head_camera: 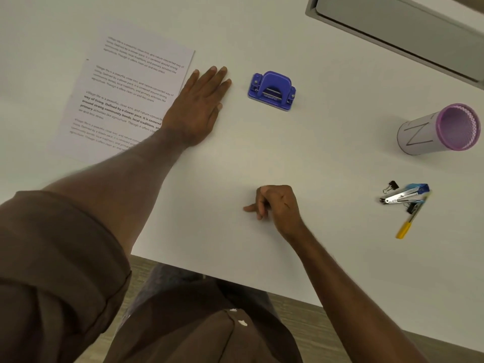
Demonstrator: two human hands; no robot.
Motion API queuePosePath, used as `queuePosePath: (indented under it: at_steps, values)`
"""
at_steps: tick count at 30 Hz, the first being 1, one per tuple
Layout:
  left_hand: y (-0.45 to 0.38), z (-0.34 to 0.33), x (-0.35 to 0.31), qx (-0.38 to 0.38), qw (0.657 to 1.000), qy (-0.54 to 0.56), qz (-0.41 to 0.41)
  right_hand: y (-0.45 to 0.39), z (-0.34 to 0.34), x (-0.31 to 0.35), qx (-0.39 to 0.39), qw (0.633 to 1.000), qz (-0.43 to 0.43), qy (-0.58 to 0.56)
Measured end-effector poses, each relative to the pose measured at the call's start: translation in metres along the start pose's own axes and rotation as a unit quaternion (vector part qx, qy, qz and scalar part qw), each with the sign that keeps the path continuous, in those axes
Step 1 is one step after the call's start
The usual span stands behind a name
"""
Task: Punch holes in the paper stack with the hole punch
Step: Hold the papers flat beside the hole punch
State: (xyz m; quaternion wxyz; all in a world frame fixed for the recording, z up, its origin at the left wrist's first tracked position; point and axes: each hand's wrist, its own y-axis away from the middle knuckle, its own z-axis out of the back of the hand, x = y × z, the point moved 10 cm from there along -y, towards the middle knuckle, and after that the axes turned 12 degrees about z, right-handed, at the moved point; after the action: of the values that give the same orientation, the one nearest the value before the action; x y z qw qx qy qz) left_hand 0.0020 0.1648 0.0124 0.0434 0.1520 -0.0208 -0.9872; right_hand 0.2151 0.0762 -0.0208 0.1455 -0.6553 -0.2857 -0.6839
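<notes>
- Our left hand (199,106) lies flat with straight fingers, its heel on the edge of the white printed paper stack (125,95) and its fingertips on the white surface (235,158).
- Our right hand (277,205) rests near us with fingers loosely curled, and it holds nothing.
- The small blue plastic hole punch (272,90) sits just beside our left fingertips, apart from the paper.
- We think the pages look a bit fanned out, so we should line up their edges first, then slide one edge all the way into the punch slot.
- Off to the right are a tipped purple mesh cup (440,129), a silver and blue stapler (404,195), black binder clips (390,186) and a yellow pen (408,222).
- Nothing sits between the paper and the punch.
</notes>
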Motion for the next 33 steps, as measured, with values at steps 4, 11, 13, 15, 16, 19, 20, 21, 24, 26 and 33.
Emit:
queuePosePath:
  at_steps: [4,11,13,15,16,19,20,21,24,26,33]
  values:
    - [0.001,0.001,-0.001,0.001,1.0,0.002,0.003,-0.033,-0.016,0.012,-0.022,0.999,0.028,-0.02]
    - [0.001,0.003,0.0,-0.001,1.0,0.004,0.004,-0.09,-0.021,0.045,-0.057,0.994,0.073,-0.051]
    - [0.001,0.002,0.0,0.0,1.0,0.007,0.002,-0.089,-0.012,0.044,-0.083,0.983,0.039,-0.159]
    - [0.001,0.002,0.001,0.004,1.0,0.006,0.002,-0.081,0.003,0.046,-0.109,0.962,0.037,-0.247]
    - [0.0,0.002,0.002,0.006,1.0,0.005,0.003,-0.076,0.013,0.047,-0.122,0.957,0.041,-0.26]
    - [0.0,0.001,0.003,0.014,1.0,0.004,0.006,-0.057,0.04,0.047,-0.17,0.968,0.043,-0.178]
    - [0.0,0.0,0.003,0.016,1.0,0.004,0.006,-0.051,0.047,0.046,-0.185,0.975,0.039,-0.117]
    - [0.0,0.0,0.002,0.018,1.0,0.004,0.006,-0.046,0.052,0.046,-0.194,0.979,0.037,-0.048]
    - [0.001,0.001,0.002,0.018,1.0,0.005,0.008,-0.04,0.051,0.051,-0.176,0.972,0.042,0.151]
    - [0.002,0.002,0.003,0.018,1.0,0.001,0.009,-0.039,0.045,0.053,-0.157,0.961,0.048,0.224]
    - [0.002,0.0,0.004,0.017,1.0,-0.004,0.011,-0.052,0.015,0.069,-0.079,0.904,0.114,0.405]
